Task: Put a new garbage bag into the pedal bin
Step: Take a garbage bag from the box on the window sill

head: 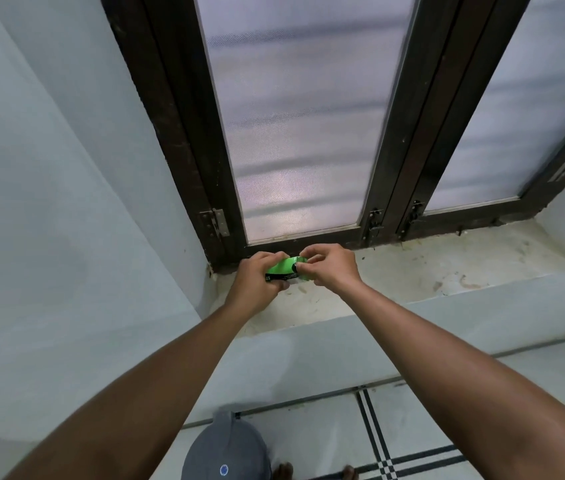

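A green roll of garbage bags [284, 268] with a black label band is held over the window sill, close to the window frame. My left hand [257, 280] wraps around its left end. My right hand [331, 266] pinches the roll's right end with its fingertips. Far below, on the floor at the bottom of the view, stands the grey pedal bin [227, 452] with its lid down and a small blue round mark on top. My forearms reach up from the bottom corners and hide part of the wall and the bin.
The stained cream window sill [412, 271] runs right from the hands. A dark wooden window frame [184, 133] with frosted panes rises behind it. A pale wall [49, 202] closes the left side. White floor tiles with black stripes [378, 441] lie below, with toes showing beside the bin.
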`<state>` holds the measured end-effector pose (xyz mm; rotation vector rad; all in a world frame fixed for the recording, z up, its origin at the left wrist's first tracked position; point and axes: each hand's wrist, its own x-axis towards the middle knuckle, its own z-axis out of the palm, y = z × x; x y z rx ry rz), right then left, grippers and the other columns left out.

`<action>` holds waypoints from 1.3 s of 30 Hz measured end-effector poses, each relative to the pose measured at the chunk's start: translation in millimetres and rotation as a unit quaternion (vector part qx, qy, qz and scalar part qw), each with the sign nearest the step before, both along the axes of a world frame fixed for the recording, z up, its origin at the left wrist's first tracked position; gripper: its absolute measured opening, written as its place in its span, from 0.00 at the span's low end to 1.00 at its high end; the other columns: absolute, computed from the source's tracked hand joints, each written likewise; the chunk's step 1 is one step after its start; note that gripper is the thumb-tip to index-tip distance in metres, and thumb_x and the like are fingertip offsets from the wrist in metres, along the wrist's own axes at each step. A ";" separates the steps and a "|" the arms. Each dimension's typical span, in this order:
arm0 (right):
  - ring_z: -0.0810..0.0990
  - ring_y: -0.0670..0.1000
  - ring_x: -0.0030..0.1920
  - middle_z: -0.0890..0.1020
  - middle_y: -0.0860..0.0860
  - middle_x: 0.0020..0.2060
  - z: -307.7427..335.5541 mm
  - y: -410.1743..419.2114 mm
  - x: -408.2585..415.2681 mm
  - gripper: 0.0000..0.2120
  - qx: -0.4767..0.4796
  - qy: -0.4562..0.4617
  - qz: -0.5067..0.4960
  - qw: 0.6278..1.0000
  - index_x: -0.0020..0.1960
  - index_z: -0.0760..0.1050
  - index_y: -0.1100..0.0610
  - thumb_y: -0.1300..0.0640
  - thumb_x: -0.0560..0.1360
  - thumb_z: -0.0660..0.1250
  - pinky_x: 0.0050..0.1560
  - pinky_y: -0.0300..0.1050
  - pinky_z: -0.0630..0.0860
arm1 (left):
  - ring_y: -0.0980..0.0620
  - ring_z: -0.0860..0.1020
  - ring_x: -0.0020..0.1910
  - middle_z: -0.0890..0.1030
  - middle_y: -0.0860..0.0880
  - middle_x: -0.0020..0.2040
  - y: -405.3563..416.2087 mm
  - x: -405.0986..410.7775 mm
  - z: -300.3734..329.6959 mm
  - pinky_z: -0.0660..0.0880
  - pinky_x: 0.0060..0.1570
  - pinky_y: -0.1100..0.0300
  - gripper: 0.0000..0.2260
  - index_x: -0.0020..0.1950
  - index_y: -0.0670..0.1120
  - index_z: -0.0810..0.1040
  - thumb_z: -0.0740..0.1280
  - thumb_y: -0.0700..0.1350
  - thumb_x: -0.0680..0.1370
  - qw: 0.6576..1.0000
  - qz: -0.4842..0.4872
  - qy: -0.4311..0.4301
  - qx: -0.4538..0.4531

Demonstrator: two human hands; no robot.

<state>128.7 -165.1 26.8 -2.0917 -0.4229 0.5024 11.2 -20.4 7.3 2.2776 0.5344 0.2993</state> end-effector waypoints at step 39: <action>0.82 0.44 0.32 0.84 0.46 0.29 20.9 -18.8 26.7 0.12 -0.105 -0.124 0.002 0.987 0.36 0.81 0.51 0.44 0.68 0.77 0.34 0.42 0.79 | 0.51 0.77 0.63 0.81 0.53 0.63 -2.4 28.1 30.3 0.73 0.64 0.57 0.29 0.71 0.51 0.80 0.81 0.41 0.71 0.998 -0.060 -0.021 -0.028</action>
